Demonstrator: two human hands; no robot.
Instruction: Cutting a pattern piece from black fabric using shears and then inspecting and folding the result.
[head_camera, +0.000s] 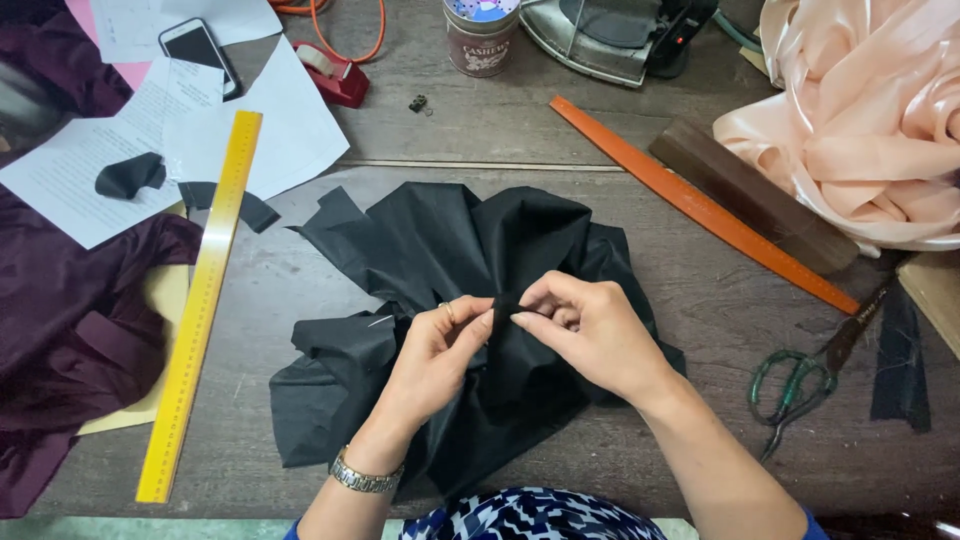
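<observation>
Two hands meet at the centre of the frame over a crumpled black cloth that lies on the wooden counter. My left hand, with a ring and a metal wristwatch, closes its grip on a small fold of the cloth, thumb against forefinger. My right hand pinches the same fold from the other side, its grip equally tight; the fingertips of both hands almost touch. A pin shows in the cloth just left of my left hand. At left, a yellow ruler runs down the counter beside maroon fabric and white papers. At upper right, an orange ruler lies slantwise next to a heap of peach satin. Green-handled scissors rest at lower right, well apart from my hands. A phone, a red tape dispenser, a tin and an iron line the top edge.
</observation>
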